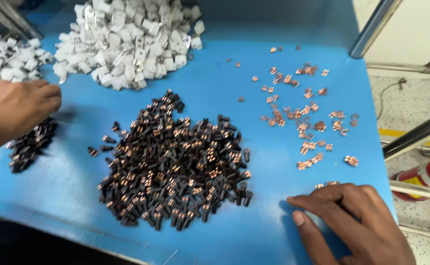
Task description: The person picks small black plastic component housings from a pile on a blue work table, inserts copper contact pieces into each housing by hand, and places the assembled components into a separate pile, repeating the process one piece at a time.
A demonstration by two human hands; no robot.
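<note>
My left hand (16,108) hovers at the left edge with fingers curled together, just above a small pile of black parts (28,145); whether it pinches one is hidden. My right hand (352,218) rests palm down at the lower right on the blue table (274,221), fingers spread toward the left, close to a few copper clips (325,185). A large heap of black parts with copper inserts (173,164) lies between the two hands. Loose copper clips (301,110) are scattered to the right of it.
A big mound of white plastic parts (126,41) sits at the back, with a second white pile (6,59) at the far left. Metal frame bars (416,135) and a red cylinder (428,176) stand beyond the table's right edge.
</note>
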